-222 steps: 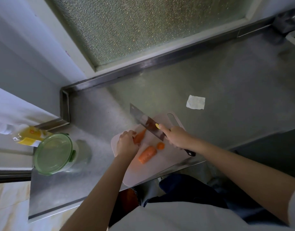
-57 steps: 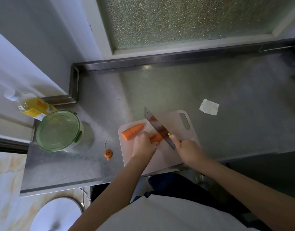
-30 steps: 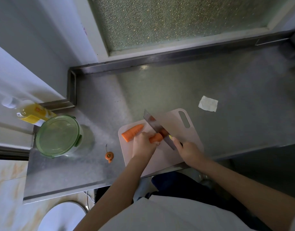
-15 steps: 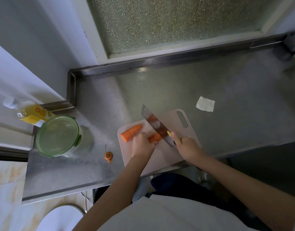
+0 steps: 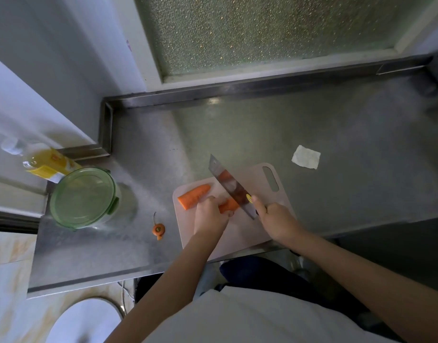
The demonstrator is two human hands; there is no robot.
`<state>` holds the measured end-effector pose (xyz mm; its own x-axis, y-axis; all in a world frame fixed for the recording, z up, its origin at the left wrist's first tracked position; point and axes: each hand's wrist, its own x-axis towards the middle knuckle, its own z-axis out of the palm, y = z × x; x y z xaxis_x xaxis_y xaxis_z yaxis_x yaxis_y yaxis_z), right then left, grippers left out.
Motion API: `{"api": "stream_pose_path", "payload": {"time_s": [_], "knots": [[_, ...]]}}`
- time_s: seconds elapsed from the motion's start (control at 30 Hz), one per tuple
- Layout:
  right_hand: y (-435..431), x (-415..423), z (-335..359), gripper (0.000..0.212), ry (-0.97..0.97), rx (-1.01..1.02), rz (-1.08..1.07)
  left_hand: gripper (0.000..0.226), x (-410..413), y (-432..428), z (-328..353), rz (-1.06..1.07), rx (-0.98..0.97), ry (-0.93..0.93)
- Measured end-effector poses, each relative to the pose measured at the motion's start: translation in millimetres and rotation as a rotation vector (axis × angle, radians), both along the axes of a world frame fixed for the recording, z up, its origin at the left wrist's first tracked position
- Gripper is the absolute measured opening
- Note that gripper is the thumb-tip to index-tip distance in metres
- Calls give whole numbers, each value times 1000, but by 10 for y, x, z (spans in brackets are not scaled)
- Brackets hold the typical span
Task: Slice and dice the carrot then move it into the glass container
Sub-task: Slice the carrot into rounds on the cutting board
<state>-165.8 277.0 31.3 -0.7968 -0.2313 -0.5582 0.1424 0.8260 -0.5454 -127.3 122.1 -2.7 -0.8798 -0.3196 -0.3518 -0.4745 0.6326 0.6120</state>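
A pale pink cutting board lies at the front edge of the steel counter. My left hand holds down a thick carrot piece on it. My right hand grips a cleaver, index finger along the blade's spine, with the blade set against the right end of that piece. A second, tapered carrot piece lies loose at the board's left. The glass container with its green lid on stands at the counter's left end.
A cut-off carrot top lies on the counter between container and board. A bottle of yellow liquid lies behind the container. A white paper scrap sits right of the board. A raised steel rim bounds the back.
Since 7.4 s ago the carrot top has come to lie on the counter. Over the last second the cleaver has stayed against the held piece with only slight shifts.
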Motion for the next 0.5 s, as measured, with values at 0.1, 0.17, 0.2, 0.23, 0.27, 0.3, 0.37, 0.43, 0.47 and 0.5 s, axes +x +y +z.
{"api": "stream_pose_path", "payload": {"time_s": [0.1, 0.17, 0.2, 0.23, 0.27, 0.3, 0.37, 0.43, 0.47, 0.5], "knots": [[-37, -26, -13, 69, 6, 45, 19, 23, 9, 18, -6, -6, -22, 13], [-61, -39, -14, 71, 5, 51, 26, 21, 13, 29, -11, -8, -37, 30], [-81, -45, -28, 72, 1, 52, 31, 19, 14, 35, -13, -4, -43, 34], [-108, -50, -50, 72, 2, 55, 36, 17, 17, 38, -14, 5, -43, 32], [-146, -60, -79, 72, 5, 59, 38, 16, 16, 42, -20, 11, -40, 29], [-177, -71, -113, 71, 9, 58, 37, 14, 15, 47, -19, 15, -36, 28], [-211, -96, -144, 65, 7, 43, 54, 13, 9, 50, -32, 7, -26, 34], [-203, -114, -112, 60, -38, -13, 62, 12, 9, 39, -47, -3, -32, 38], [-189, -124, -86, 60, -61, -39, 60, 12, 4, 36, -49, -9, -46, 36], [-183, -126, -61, 63, -72, -49, 65, 11, 4, 30, -59, -10, -57, 32]]}}
